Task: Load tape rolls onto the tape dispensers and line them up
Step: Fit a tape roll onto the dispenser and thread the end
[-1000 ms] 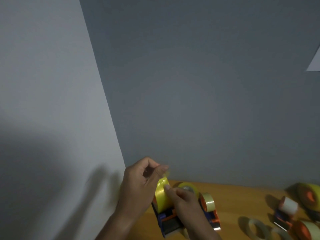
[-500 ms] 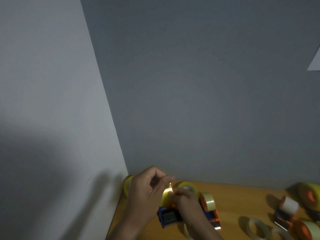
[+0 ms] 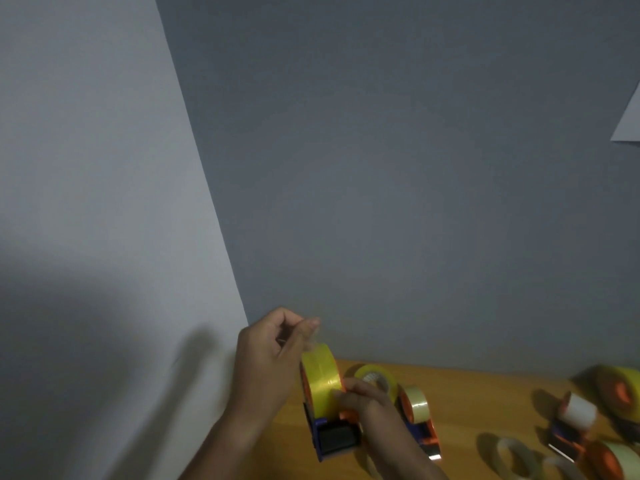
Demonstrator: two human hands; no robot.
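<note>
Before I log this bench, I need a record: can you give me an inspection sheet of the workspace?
Surface: wooden table, only its far part in view.
Job's things: yellow roll on a blue dispenser; second loaded dispenser beside it; more dispensers at right.
Clutter: loose rolls lying flat; another yellow roll behind.
Grips: left hand pinches the tape end above the roll; right hand holds the roll.
Cables: nothing seen.
Surroundings: grey wall, lighter wall at left.
</note>
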